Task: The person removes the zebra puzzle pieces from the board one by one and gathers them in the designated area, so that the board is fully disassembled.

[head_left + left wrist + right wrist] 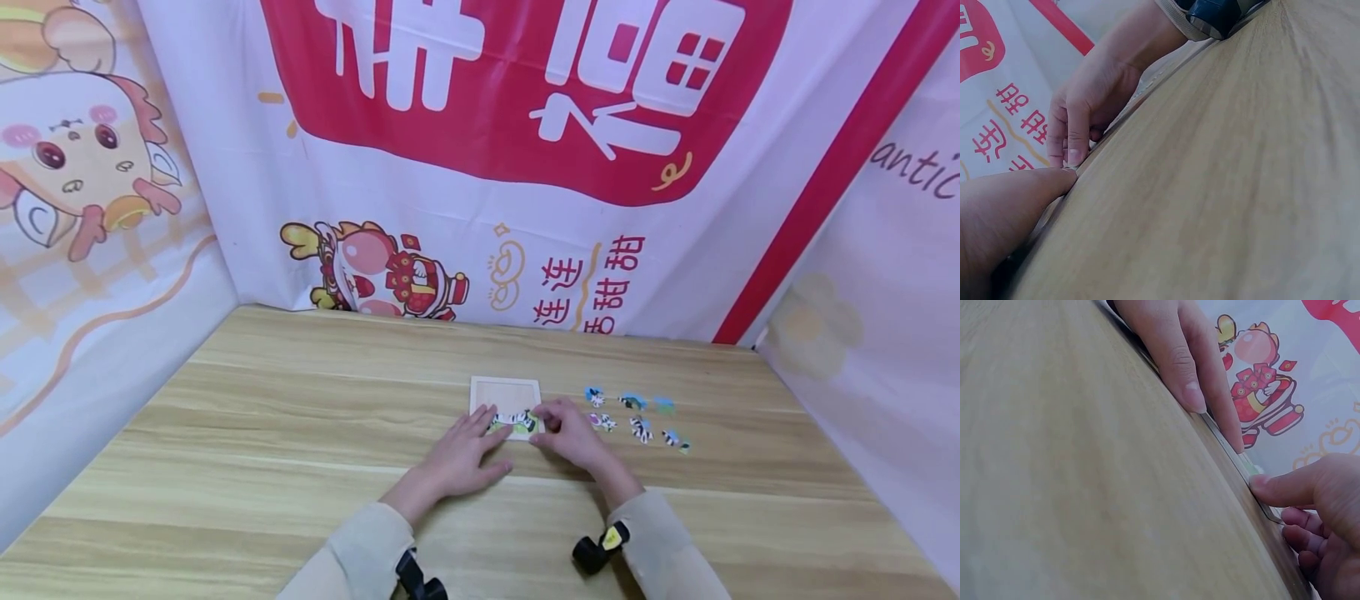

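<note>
A small square puzzle tray with a pale wooden rim lies on the table. Zebra-striped and green puzzle pieces fill its near part, while bare wood shows in its far part. My left hand rests flat with straight fingers over the tray's near left side, fingertips on the pieces. At the near right corner, my right hand grips the tray with thumb and curled fingers. In the right wrist view the thumb lies on the tray's near edge; the index fingertip is hidden there.
Several loose puzzle pieces with zebra stripes, blue and green lie spread on the wooden table right of the tray. A printed cloth hangs behind the table's far edge, with more cloth at both sides.
</note>
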`<state>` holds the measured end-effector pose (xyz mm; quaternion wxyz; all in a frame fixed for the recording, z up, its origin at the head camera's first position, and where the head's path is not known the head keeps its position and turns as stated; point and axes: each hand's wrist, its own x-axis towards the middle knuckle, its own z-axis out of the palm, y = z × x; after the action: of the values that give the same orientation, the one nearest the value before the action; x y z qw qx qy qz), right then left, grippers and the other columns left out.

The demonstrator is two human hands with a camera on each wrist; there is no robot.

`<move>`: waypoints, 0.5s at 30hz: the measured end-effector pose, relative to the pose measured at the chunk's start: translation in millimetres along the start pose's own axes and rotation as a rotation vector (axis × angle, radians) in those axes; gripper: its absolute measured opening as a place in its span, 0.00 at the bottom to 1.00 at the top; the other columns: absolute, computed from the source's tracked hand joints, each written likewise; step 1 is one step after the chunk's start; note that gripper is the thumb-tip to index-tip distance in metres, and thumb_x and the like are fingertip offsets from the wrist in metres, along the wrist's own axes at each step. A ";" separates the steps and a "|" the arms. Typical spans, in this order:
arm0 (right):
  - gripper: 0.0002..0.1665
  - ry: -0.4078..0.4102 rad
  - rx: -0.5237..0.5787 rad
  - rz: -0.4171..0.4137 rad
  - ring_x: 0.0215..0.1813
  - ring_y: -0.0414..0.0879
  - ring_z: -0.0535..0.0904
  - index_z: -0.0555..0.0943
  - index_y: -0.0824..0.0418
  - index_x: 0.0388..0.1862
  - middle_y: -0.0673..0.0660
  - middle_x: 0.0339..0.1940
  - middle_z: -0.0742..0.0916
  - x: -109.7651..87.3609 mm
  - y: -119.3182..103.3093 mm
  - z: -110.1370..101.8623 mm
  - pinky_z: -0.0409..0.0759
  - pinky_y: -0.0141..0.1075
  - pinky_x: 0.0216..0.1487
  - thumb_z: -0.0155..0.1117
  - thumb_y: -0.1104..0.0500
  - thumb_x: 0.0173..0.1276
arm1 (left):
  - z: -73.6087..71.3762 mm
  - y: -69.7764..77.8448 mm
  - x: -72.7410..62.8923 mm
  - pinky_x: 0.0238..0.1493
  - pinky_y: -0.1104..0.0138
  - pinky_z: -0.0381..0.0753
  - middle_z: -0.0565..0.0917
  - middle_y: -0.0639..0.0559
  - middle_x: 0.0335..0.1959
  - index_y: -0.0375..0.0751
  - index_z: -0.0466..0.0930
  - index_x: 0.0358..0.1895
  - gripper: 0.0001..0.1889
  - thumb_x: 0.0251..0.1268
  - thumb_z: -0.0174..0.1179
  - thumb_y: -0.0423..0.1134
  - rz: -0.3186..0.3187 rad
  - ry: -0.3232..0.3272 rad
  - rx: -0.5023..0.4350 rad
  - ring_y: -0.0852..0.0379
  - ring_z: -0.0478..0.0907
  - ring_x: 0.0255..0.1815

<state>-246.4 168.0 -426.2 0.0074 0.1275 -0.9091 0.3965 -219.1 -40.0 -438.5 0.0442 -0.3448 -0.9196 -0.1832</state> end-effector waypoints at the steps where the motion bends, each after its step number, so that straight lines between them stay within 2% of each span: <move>1: 0.21 0.002 0.015 -0.001 0.32 0.45 0.69 0.77 0.60 0.39 0.52 0.30 0.74 0.1 -0.1 0.1 0.71 0.36 0.35 0.70 0.63 0.42 | -0.1 0.0 -0.1 0.61 0.53 0.45 0.51 0.40 0.65 0.47 0.60 0.62 0.30 0.59 0.42 0.59 0.000 0.001 -0.001 0.45 0.44 0.65; 8: 0.19 0.000 0.107 0.028 0.31 0.45 0.70 0.75 0.59 0.37 0.51 0.29 0.76 0.1 -0.8 0.4 0.72 0.36 0.33 0.67 0.68 0.44 | 0.8 -0.8 -0.2 0.61 0.53 0.45 0.51 0.40 0.65 0.48 0.60 0.62 0.30 0.59 0.42 0.60 -0.002 0.006 -0.004 0.45 0.44 0.65; 15: 0.18 -0.007 0.091 0.051 0.31 0.44 0.71 0.76 0.59 0.38 0.51 0.28 0.77 0.2 -0.7 0.8 0.72 0.35 0.32 0.66 0.68 0.46 | 1.1 -0.8 -0.6 0.61 0.52 0.44 0.51 0.41 0.65 0.48 0.60 0.62 0.30 0.59 0.42 0.60 -0.004 0.005 -0.007 0.45 0.43 0.65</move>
<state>-246.4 167.0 -426.3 -0.0117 0.1060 -0.8931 0.4370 -219.1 -40.6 -439.8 0.0449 -0.3426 -0.9195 -0.1874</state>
